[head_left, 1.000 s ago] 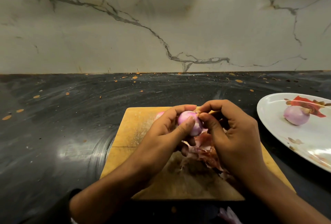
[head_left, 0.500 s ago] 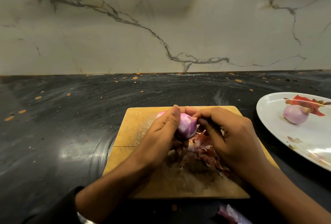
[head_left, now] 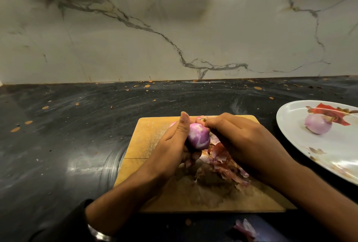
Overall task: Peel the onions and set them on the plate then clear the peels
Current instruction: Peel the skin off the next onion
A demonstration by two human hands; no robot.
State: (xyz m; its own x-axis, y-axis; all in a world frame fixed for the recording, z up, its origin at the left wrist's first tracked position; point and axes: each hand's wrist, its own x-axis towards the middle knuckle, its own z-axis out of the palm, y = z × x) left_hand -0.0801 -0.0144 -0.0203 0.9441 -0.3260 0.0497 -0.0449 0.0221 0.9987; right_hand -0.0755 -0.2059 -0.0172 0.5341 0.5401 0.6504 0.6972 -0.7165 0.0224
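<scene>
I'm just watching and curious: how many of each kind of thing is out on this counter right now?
Onions: 2, one in the left hand at, one on the plate
Plates: 1
Cutting boards: 1
Peel heaps: 1
Total: 5

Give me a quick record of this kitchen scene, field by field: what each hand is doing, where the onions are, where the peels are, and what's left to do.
left hand: left hand holds the onion in hand above the cutting board
right hand: right hand pinches at the onion's top end
plate: white plate at right, one peeled onion on it
peels: peel pile on the board under the hands; one stray peel on the counter's near edge
remaining: finish this onion, plate it, clear peels
</scene>
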